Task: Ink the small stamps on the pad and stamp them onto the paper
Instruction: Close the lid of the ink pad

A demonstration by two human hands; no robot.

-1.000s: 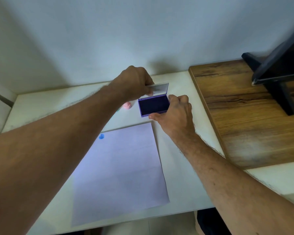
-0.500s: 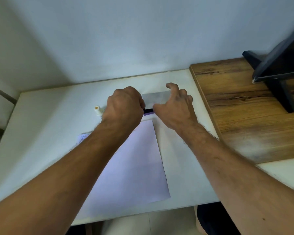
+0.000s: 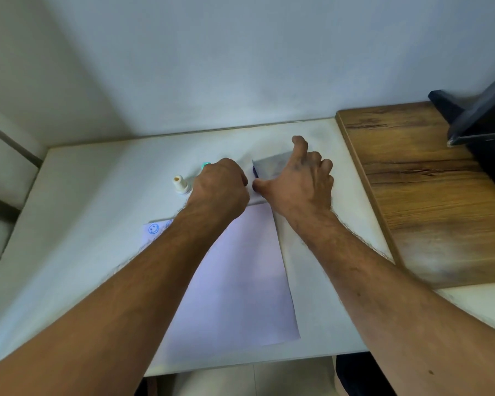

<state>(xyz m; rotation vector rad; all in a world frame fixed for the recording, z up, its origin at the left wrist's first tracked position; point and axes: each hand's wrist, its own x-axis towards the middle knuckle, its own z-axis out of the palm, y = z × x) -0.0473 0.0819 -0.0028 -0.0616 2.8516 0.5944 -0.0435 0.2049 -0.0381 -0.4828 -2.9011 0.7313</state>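
The ink pad lies at the back of the white table, its grey lid almost down, with a purple sliver showing at its left edge. My right hand covers it, fingers spread over the lid and thumb at the front edge. My left hand is curled into a fist just left of the pad; what it holds is hidden. A green stamp top peeks out behind its knuckles. A cream stamp stands further left. The white paper lies under my forearms, with a blue smiley print at its top left corner.
A raised wooden board borders the table on the right and carries a black stand. The wall runs right behind the table. The table's front edge is near my elbows.
The pad's lid has gone from standing open to nearly down. My left hand left the lid and drew back into a fist beside the pad. My right hand moved onto the lid.
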